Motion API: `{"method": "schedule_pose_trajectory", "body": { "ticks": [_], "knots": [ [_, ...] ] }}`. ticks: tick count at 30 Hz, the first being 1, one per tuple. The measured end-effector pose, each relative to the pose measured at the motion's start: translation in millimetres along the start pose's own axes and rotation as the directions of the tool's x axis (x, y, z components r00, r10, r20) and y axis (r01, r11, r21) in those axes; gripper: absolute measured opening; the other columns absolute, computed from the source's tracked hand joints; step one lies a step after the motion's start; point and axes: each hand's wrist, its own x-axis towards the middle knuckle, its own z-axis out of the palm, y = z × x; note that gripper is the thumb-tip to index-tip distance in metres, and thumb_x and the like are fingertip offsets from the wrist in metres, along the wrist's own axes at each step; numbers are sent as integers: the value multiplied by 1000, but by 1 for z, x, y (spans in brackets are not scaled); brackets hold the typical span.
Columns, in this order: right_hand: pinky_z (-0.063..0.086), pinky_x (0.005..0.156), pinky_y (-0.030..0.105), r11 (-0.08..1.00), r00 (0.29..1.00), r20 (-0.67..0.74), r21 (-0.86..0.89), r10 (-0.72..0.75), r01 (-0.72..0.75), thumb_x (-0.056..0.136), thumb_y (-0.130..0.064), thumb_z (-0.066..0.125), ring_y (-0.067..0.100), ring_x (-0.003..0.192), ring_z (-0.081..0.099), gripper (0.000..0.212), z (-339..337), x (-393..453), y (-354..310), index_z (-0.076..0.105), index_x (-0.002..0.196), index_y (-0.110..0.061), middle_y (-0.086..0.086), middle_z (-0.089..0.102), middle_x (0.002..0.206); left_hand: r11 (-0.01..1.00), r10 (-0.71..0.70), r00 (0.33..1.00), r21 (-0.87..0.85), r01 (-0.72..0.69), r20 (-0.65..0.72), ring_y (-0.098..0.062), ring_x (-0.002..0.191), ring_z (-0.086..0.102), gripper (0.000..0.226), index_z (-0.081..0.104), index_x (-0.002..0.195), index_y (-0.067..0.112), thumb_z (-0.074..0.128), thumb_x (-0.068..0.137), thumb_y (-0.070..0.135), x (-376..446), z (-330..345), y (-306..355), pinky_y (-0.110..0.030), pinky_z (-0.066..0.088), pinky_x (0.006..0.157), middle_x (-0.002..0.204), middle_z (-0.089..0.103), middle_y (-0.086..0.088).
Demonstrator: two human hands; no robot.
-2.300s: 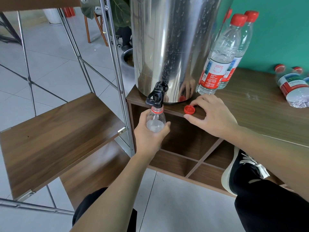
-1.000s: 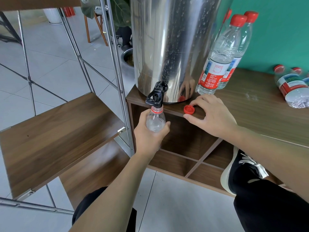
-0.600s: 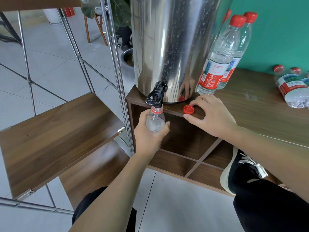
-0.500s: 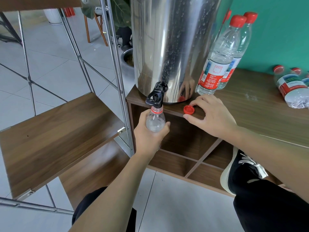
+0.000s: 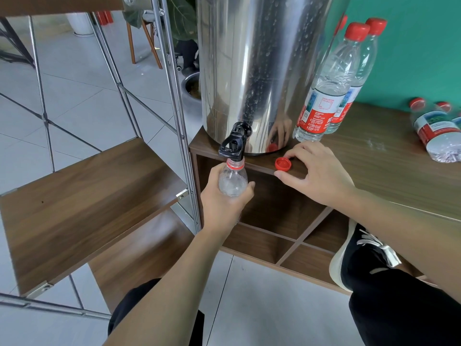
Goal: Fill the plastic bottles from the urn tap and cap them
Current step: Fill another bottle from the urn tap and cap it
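A grey tiled floor (image 5: 262,308) runs under a low walnut-brown cabinet (image 5: 389,171) with open cubbyholes, set against a teal wall (image 5: 419,46). Nearest the camera are the person's dark trouser legs, and a black sneaker with a white sole (image 5: 359,255) rests on the cabinet's lower edge. The left hand (image 5: 224,203) is wrapped around an uncapped clear plastic bottle (image 5: 232,181), holding it upright in front of the cabinet with its red-ringed neck right under the black tap (image 5: 233,146). The right hand (image 5: 316,173) rests on the cabinet's top edge with relaxed fingers grasping nothing; its index fingertip and thumb lie on either side of a loose red cap (image 5: 283,163) that sits open side up on the wood. To the left stands a chrome wire rack with a brown wooden shelf (image 5: 82,203). Behind the tap rises the stainless steel urn (image 5: 259,71), beaded with droplets and mirroring the hand and cap. Just right of the urn stand two capped water bottles (image 5: 329,96) with red labels, and two more capped bottles (image 5: 436,131) lie on their sides at the far right of the top.
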Motion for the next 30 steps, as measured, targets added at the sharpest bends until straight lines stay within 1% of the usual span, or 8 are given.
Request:
{"method": "schedule_pose_trajectory", "body": {
  "ticks": [2,6,8,12,16,21,25,30],
  "knots": [
    [39,105,38,1000,1000,3,1,2,-2,89,-67,54,14,117,48,53,0,0,-1,65,120,-26,-6,58,120,1000,-2,1000,0,2,1,15,112,52,65,50,127,43,90,77,35,0,-1,-1,2,41,81,112,57,35],
    [39,106,38,1000,1000,6,3,3,-3,89,-67,55,14,118,48,53,0,1,-2,65,121,-25,-6,58,121,1000,13,1000,-9,-13,-1,7,112,56,64,55,130,33,90,77,33,2,-2,-1,-1,43,85,115,61,24],
    [39,106,38,1000,1000,2,10,1,-1,90,-66,56,14,117,48,51,0,0,0,65,119,-26,-6,58,120,1000,14,1000,-16,-14,-1,3,111,58,63,56,130,31,90,77,32,1,0,-1,-3,44,84,114,63,22],
    [39,104,37,1000,1000,-12,15,-7,7,90,-64,58,14,116,49,48,0,-1,0,66,117,-26,-7,59,118,1000,16,1000,-21,-16,-3,7,110,57,62,56,129,31,90,77,31,1,0,0,-1,43,84,113,62,24],
    [40,104,38,1000,1000,-8,19,-8,8,89,-65,57,14,116,50,49,1,1,0,66,117,-25,-6,60,118,999,17,1000,-27,-17,-9,4,110,58,62,56,129,31,90,77,30,1,-1,0,-3,44,84,112,63,24],
    [40,104,38,1000,1000,-5,21,-4,4,88,-66,58,15,116,50,51,1,-1,-2,66,117,-25,-6,60,119,999,-6,1000,-38,6,-4,10,109,55,63,56,130,30,90,77,28,0,0,0,1,41,82,113,62,24],
    [41,105,39,1000,1000,0,22,6,-6,88,-68,56,15,117,50,53,0,0,-1,66,117,-25,-6,60,119,999,0,1000,-36,0,-5,10,111,54,64,56,132,27,90,78,28,1,1,1,2,40,82,117,62,21],
    [41,105,39,1000,1000,1,20,10,-10,88,-68,56,15,117,50,54,-1,0,-1,66,118,-24,-5,60,120,999,-1,1000,-35,0,-4,13,110,53,63,56,131,28,90,78,27,1,1,2,3,40,81,114,61,23]
  ]
}}
